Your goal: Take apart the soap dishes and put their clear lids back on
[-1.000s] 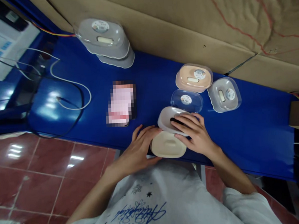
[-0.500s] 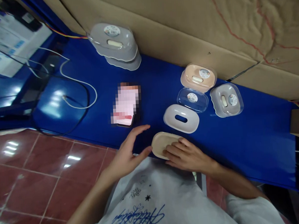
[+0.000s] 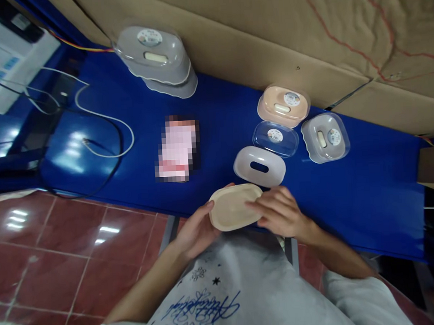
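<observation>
A cream oval dish (image 3: 232,212) is raised and tilted over the table's near edge, its shallow inside facing up. My left hand (image 3: 198,226) grips its left end, thumb on the rim and the other fingers mostly hidden beneath. At the dish's right end, my right hand (image 3: 283,212) has curled fingers on the rim, with a fingertip reaching over the inside. Just beyond lies a white oval piece (image 3: 265,176) with a slot through its middle. A clear lid (image 3: 274,147) with a round label rests behind that piece.
A pinkish lidded box (image 3: 283,103) and a grey one (image 3: 327,137) stand at the back right. Stacked grey boxes (image 3: 157,61) are at the back left. A pixelated phone (image 3: 176,150) lies on the blue table (image 3: 215,124). Cables (image 3: 131,133) loop at left; a cardboard wall stands behind.
My left hand, previously apart and open beside the dish, has taken hold of its left end. The dish has been lifted and tilted. My right hand has shifted to the dish's right end.
</observation>
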`<state>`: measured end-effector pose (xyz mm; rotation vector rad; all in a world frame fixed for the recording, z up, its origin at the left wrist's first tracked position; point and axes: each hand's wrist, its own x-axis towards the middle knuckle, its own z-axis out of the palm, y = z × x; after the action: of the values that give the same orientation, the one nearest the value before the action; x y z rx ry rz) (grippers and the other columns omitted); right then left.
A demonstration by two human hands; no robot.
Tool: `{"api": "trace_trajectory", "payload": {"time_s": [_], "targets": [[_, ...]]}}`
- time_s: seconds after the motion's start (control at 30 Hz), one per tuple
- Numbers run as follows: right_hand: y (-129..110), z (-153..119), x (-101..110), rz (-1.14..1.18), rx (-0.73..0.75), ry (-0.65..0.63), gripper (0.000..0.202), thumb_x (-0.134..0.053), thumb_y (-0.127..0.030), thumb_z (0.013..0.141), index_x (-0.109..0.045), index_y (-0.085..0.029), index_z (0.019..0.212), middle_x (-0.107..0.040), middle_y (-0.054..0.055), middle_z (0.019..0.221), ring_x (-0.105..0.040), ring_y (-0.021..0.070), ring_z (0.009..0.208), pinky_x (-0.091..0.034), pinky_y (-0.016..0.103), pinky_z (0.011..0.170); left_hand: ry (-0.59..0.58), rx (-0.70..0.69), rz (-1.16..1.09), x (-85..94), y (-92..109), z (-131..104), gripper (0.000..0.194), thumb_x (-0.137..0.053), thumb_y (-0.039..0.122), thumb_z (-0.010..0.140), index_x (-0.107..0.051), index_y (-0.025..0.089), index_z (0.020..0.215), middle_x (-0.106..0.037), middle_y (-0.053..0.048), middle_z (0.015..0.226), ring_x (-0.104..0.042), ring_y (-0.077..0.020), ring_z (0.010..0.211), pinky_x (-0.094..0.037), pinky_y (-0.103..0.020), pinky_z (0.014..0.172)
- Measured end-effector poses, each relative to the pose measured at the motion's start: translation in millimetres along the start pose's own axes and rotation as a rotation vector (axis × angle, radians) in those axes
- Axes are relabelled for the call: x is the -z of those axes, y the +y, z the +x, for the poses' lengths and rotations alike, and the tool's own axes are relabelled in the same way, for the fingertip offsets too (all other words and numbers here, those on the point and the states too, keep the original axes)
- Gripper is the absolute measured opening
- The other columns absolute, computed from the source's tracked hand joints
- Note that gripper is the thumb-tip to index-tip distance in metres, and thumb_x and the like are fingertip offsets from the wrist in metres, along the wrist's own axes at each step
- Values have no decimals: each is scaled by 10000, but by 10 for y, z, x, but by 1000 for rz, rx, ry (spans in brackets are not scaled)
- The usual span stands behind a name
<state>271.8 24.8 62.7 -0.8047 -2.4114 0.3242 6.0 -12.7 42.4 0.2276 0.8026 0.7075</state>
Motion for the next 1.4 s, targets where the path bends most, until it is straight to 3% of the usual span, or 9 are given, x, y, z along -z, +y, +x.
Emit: {"api": "trace_trajectory", "payload": {"time_s": [0.17,0.4,0.6,0.77,1.0,1.1,1.2,1.33,1.4], "targets": [[240,19,56,-277,-272,-113,436,-645,-287,1079,-604,-253,1511,-795,85,1289,-723,288,1182,-447,484,1045,11,21,-22,88,105,-12,566,-479,607,1042,-680,247,1430,-735,-119,1406,-665,-353,1369,-589,-498,1091],[79,14,120,-209,-142,52,626,-742,-221,1023,-511,-310,1598,-833,15,1220,-763,223,1050,-479,433,1012,66,26,-169,39,155,135,353,-641,497,1006,-773,239,1207,-829,-55,1161,-761,-272,1191,-634,-388,999],[-36,67,118,-95,5,-67,515,-701,-203,1052,-579,-356,1528,-835,-46,1227,-769,182,1058,-496,407,1005,2,-44,-100,-60,152,282,597,-614,735,954,-755,215,1209,-817,-120,1173,-700,-373,1310,-583,-544,1103],[28,60,134,-111,3,-65,537,-726,-192,1033,-579,-302,1539,-832,-12,1241,-763,196,1069,-504,418,998,40,-111,-25,-74,163,387,463,-695,599,942,-723,242,1236,-787,-102,1250,-660,-377,1359,-566,-560,1125],[63,20,154,-155,-8,-101,475,-675,-179,1060,-600,-290,1515,-827,-5,1258,-759,196,1087,-500,406,1029,26,-91,-96,-196,280,488,403,-731,476,914,-737,213,1219,-817,-59,1109,-728,-326,1242,-618,-458,1049],[153,-12,144,-69,-59,-84,546,-625,-295,1092,-489,-339,1619,-796,8,1331,-747,224,1161,-522,431,1077,30,-87,-103,-208,314,502,409,-735,484,918,-751,211,1222,-827,-49,1100,-747,-300,1206,-632,-395,997],[343,-51,152,-37,-208,43,576,-475,-418,1132,-352,-386,1694,-657,32,1548,-629,301,1414,-498,537,1175,34,-101,-88,-171,332,489,433,-711,480,932,-745,215,1272,-828,-52,1150,-738,-295,1233,-630,-368,978],[610,-76,153,-166,-484,42,613,-397,-314,1139,-243,-398,1726,-441,33,1731,-366,326,1635,-347,617,1311,21,-21,-72,-105,341,414,547,-683,462,938,-680,217,1427,-804,-64,1265,-730,-296,1245,-635,-339,926],[686,-84,129,-212,-513,-19,635,-450,-326,1130,-244,-359,1730,-438,81,1727,-348,340,1640,-317,638,1321,21,22,-82,-90,340,371,567,-686,454,933,-666,231,1454,-796,-63,1283,-745,-282,1195,-641,-308,855]]}}
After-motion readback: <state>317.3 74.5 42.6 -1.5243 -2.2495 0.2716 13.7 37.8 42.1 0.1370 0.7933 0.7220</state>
